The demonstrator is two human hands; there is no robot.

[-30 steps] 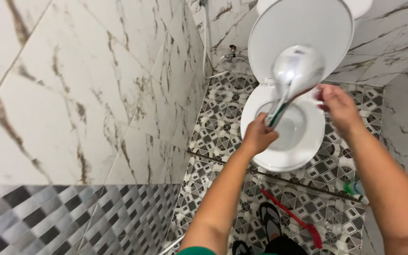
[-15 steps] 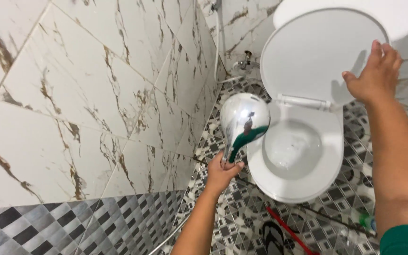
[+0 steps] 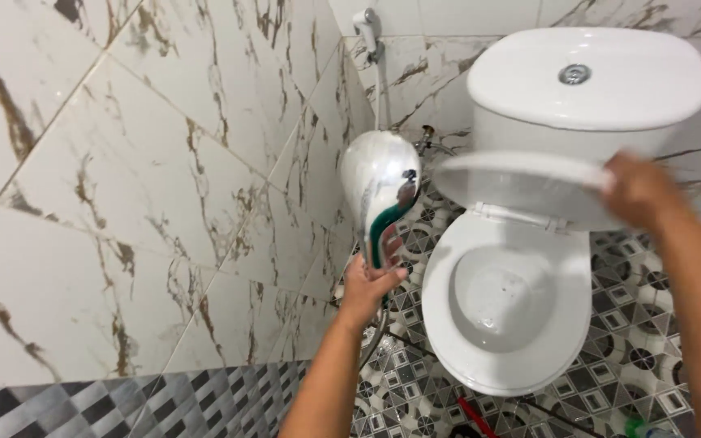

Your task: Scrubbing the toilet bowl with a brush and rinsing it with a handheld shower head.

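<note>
Head view, left to right: marbled wall tiles, then our left hand wrapped around the green handle of a chrome shower head, held upright beside the toilet bowl. Our right hand grips the edge of the toilet lid, which hangs half raised over the open seat. We judge the lid midway, the bowl not yet covered. No packages or labels show; a green bottle cap peeks bottom right.
</note>
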